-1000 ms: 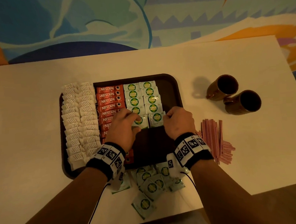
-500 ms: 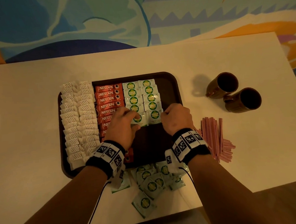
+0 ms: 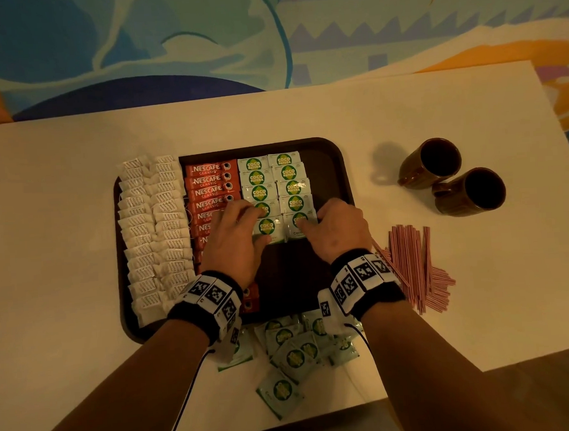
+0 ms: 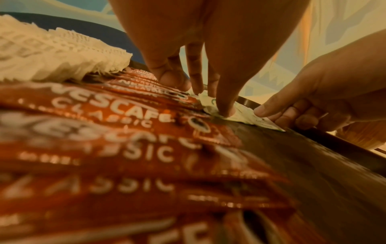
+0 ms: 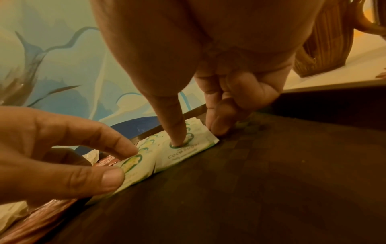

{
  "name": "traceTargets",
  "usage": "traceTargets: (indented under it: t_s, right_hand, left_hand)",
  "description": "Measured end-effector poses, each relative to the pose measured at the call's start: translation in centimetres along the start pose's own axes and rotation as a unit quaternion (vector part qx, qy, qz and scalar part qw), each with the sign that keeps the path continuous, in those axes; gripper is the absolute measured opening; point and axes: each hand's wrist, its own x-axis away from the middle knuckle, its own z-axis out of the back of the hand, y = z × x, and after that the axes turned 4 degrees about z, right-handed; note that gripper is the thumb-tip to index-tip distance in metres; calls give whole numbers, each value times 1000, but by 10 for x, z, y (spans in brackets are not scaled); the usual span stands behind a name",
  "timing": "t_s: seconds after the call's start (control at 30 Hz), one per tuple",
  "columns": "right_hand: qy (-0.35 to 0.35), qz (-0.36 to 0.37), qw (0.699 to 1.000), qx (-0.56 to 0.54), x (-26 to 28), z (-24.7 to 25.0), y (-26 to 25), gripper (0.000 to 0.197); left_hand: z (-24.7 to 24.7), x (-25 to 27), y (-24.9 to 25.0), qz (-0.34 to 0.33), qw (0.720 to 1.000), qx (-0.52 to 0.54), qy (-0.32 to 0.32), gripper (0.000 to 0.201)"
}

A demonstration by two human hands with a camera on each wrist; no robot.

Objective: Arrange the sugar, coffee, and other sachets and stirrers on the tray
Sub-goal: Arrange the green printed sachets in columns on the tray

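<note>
A dark brown tray (image 3: 326, 152) holds white sachets (image 3: 154, 230) at the left, red Nescafe sachets (image 3: 211, 180) beside them, and two columns of green Coco Natura sachets (image 3: 274, 176). My left hand (image 3: 244, 231) has its thumb and index finger on the nearest left green sachet (image 5: 137, 170), pinching it flat on the tray. My right hand (image 3: 323, 226) presses its thumb (image 5: 177, 132) on the nearest right green sachet (image 5: 188, 153). Its index finger sits against that sachet's right edge and the other fingers are curled.
Several loose green sachets (image 3: 294, 351) lie on the table just in front of the tray, under my wrists. A pile of red-and-white stirrers (image 3: 413, 267) lies right of the tray. Two brown mugs (image 3: 430, 163) (image 3: 471, 190) stand at the far right.
Both hands have slid the nearest pair of green sachets a little farther up the tray, against the row above. Nothing else has moved.
</note>
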Motion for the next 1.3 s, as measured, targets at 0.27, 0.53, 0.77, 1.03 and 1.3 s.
traceTargets:
  t_s: [0.27, 0.53, 0.77, 1.03, 1.3]
  right_hand:
    - [4, -2, 1000, 6, 0, 3, 0, 52]
    - [7, 23, 1000, -1, 21, 18, 14, 37]
    - [4, 28, 999, -17, 69, 24, 48, 16]
    - [-45, 7, 999, -13, 134, -6, 66, 9]
    - [-47, 17, 999, -20, 193, -53, 61, 31]
  left_hand:
    - [7, 0, 4, 5, 1000, 5, -2, 45]
    - [24, 14, 12, 7, 999, 45, 12, 43]
    - [31, 56, 6, -31, 993, 81, -78, 30]
    - [25, 109, 4, -75, 975, 49, -206, 14]
    - [20, 151, 0, -113, 948, -54, -292, 21]
